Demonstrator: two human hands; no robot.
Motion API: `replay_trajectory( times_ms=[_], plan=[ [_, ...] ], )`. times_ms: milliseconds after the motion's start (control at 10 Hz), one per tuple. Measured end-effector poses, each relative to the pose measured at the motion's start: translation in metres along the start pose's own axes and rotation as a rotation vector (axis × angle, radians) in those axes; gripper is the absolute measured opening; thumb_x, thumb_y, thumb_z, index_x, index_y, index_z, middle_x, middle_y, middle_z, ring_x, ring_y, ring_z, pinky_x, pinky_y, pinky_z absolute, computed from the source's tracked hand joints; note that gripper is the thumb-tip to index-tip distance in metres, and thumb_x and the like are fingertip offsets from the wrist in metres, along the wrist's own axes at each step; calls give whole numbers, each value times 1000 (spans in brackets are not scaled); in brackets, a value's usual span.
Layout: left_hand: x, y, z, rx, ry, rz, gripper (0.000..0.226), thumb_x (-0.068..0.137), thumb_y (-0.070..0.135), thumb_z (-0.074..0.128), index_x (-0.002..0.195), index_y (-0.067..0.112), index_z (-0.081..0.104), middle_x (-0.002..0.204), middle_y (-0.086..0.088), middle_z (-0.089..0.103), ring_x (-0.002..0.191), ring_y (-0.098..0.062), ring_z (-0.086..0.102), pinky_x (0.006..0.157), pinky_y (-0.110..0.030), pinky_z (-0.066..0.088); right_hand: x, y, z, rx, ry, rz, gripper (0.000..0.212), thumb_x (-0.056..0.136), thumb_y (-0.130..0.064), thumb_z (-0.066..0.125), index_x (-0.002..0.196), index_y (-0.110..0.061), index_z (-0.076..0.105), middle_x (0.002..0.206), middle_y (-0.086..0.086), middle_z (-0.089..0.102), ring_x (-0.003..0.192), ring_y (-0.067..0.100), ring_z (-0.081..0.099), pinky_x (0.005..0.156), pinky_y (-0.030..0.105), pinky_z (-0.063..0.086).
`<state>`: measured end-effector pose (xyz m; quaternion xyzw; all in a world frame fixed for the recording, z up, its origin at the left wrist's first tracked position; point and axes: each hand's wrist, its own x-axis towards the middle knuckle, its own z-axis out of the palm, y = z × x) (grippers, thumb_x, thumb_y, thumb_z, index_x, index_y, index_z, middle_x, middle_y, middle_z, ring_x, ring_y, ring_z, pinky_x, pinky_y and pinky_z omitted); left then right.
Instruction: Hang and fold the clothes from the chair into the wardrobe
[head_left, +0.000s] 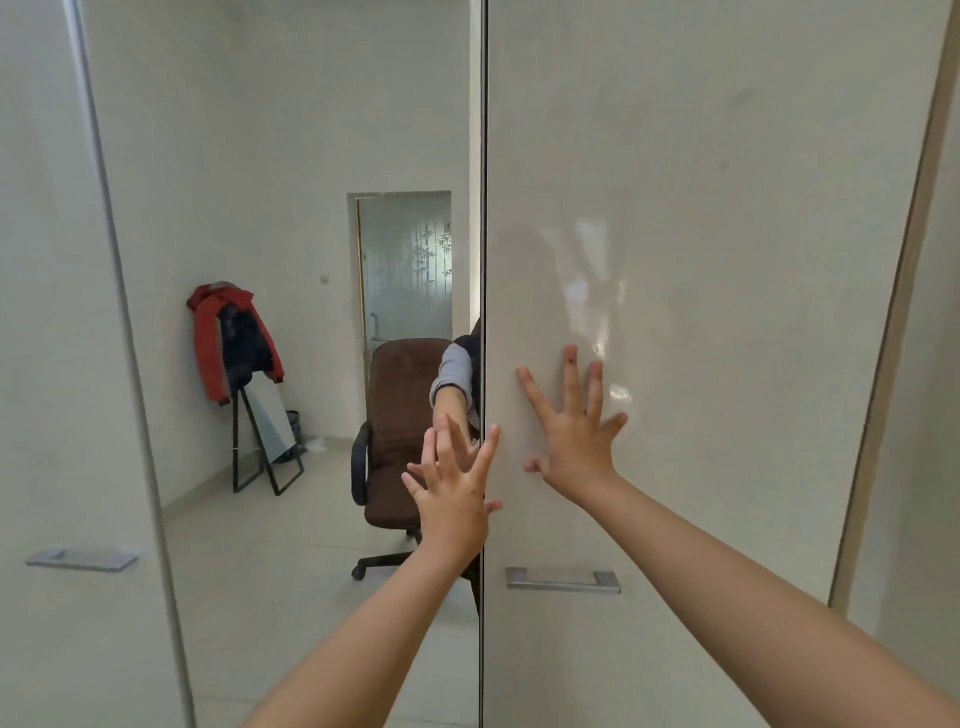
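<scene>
Both forearms reach out: left hand (453, 486) flat on the mirrored door (311, 156), right hand (574, 434) spread on the glossy wardrobe door (701, 208), each grip released. Smooth, stiff panels likely slip under palms; the handle (563, 580) offers surer hold. Reflected chair (400, 415) looks bare.

Reflected in the mirror panel, a red jacket (236, 343) hangs over a black-framed stand (262, 447) leaning against the white wall, near a frosted glass door (408, 265) patterned with bamboo, above a pale tiled floor (260, 545).
</scene>
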<state>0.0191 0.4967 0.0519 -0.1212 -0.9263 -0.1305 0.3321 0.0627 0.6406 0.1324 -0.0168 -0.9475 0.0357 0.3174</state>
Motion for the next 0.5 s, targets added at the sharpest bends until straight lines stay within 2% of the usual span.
replay_trajectory(
  times_ms=[100, 200, 300, 400, 500],
  plan=[
    [3, 6, 5, -26, 16, -39, 122, 68, 40, 78, 136, 54, -23, 150, -12, -28, 140, -32, -16, 99, -71, 22, 4, 0, 4, -6, -1, 5, 122, 74, -39, 78, 139, -52, -25, 144, 1, -49, 136, 37, -37, 99, 77, 18],
    [5, 8, 0, -12, -27, -18, 114, 78, 42, 68, 129, 53, -33, 145, -11, -38, 137, -31, -25, 105, -66, 17, 1, 1, 2, -6, 26, -7, 121, 72, -40, 78, 141, -52, -21, 147, 1, -45, 138, 36, -34, 99, 75, 22],
    [-3, 5, -9, 15, -32, 14, 110, 81, 45, 65, 131, 48, -33, 146, -14, -35, 139, -35, -21, 108, -62, 20, -6, 0, -2, 11, 51, -22, 119, 70, -40, 80, 145, -50, -12, 150, 1, -40, 140, 36, -30, 99, 74, 23],
    [-4, 7, -32, -35, -95, 34, 105, 81, 43, 66, 137, 45, -23, 151, -17, -25, 142, -37, -11, 108, -57, 27, -11, -3, -11, 94, 122, -29, 105, 70, -34, 80, 150, -41, 13, 157, 10, -16, 145, 38, -10, 102, 70, 29],
    [-27, 10, -57, -184, -7, 101, 99, 82, 36, 67, 144, 42, -10, 154, -15, -16, 143, -36, -2, 110, -51, 29, -24, -7, -30, 587, 603, -84, 59, 76, -16, 77, 130, -13, 55, 134, 17, 45, 127, 27, 43, 95, 50, 47]
  ],
)
